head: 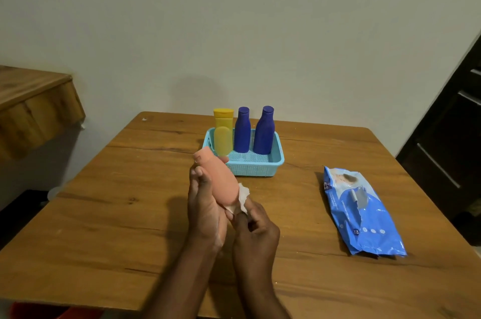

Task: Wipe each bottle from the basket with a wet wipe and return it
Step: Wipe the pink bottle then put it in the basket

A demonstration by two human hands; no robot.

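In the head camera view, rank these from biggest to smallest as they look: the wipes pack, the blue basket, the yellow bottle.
1. wipes pack, though it lies nearer the camera
2. blue basket
3. yellow bottle

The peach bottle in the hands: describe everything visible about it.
The peach, matte, plastic-looking bottle is smooth and rounded, with no label showing. It is held above the wooden table, tilted, one end toward the light blue plastic basket and the other toward the person. The left hand grips its left side, fingers curled round it. The right hand presses a crumpled white wet wipe against its near end. Any cap cannot be made out.
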